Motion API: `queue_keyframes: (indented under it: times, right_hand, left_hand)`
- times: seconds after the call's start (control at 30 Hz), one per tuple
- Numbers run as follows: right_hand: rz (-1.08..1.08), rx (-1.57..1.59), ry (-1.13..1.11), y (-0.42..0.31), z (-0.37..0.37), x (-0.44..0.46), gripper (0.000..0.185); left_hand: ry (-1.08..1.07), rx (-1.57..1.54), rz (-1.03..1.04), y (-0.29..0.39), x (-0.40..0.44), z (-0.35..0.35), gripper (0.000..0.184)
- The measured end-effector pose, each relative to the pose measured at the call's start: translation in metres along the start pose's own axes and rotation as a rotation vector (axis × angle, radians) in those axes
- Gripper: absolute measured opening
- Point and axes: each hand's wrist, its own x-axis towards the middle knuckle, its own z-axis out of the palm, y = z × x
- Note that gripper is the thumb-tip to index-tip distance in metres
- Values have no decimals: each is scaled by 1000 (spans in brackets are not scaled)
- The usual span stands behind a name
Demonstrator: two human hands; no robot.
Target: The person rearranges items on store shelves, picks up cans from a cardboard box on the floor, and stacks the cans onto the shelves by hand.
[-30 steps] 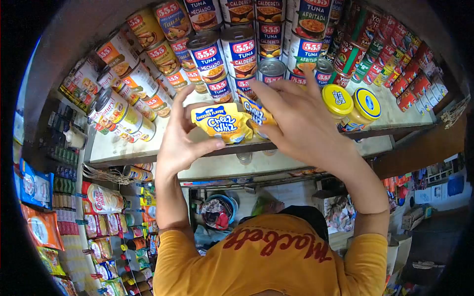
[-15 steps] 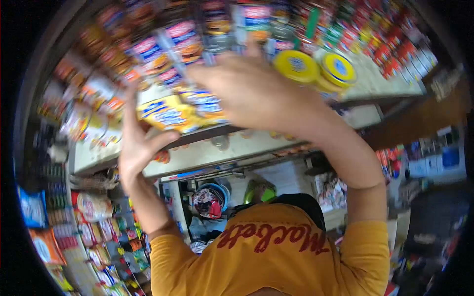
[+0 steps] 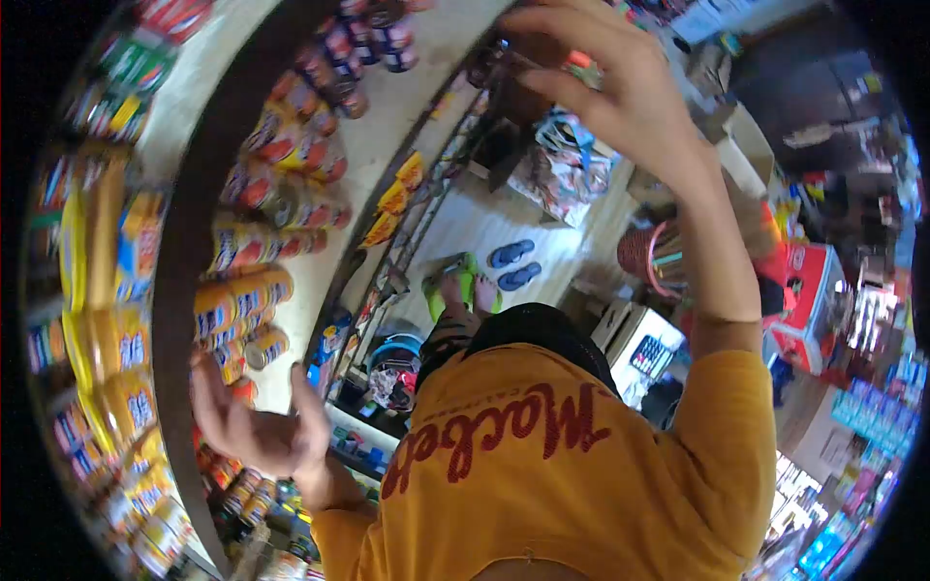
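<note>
My left hand (image 3: 254, 431) is raised by the dark shelf edge (image 3: 181, 252), just below some yellow-orange cans (image 3: 266, 346) on the lower shelf. Its fingers are apart and I see nothing in it. My right hand (image 3: 620, 92) is stretched out at the top, over the far part of the lower shelf's front edge. Its fingers are bent and spread, also with nothing visible between them. Between the two hands, the lower shelf (image 3: 373, 145) carries red-labelled cans (image 3: 291, 208) and dark blue cans (image 3: 387, 39). Yellow packs (image 3: 126, 344) and yellow-lidded jars lie on the upper shelf.
Orange packets (image 3: 392, 198) hang along the shelf front. On the floor are blue slippers (image 3: 515, 266) near my feet in green footwear (image 3: 434, 300). To the right stand a red basket (image 3: 641, 254), a red box (image 3: 806, 300) and an open cardboard box (image 3: 744, 150).
The view has swung to the right, putting the shelves at the left. My right hand has left the yellow packs and reaches outward; my left hand now appears lower, by the shelf edge.
</note>
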Motion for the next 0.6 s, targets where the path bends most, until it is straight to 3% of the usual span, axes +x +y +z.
queue_keyframes:
  times: [0.03, 0.1, 0.3, 0.37, 0.5, 0.6]
  right_hand:
    - [158, 9, 6, 14, -7, -27, 33]
    - [276, -1, 95, 44, -12, -85, 36]
    - [886, -153, -228, 61, -7, -246, 43]
    - [995, -124, -479, 62, 6, -290, 48]
    - [1235, -82, -644, 63, 31, -328, 49]
    - [1271, 8, -535, 87, 58, -375, 50]
  left_hand:
    - [-81, -76, 21, 1, -1, 16, 53]
    - [-203, -226, 5, 10, 2, 50, 47]
    - [-616, -320, 106, 18, 15, 131, 44]
    - [-706, -348, 157, 15, 13, 155, 42]
    - [-941, -320, 160, 17, 6, 203, 40]
    - [-1018, -289, 298, 18, -6, 235, 45]
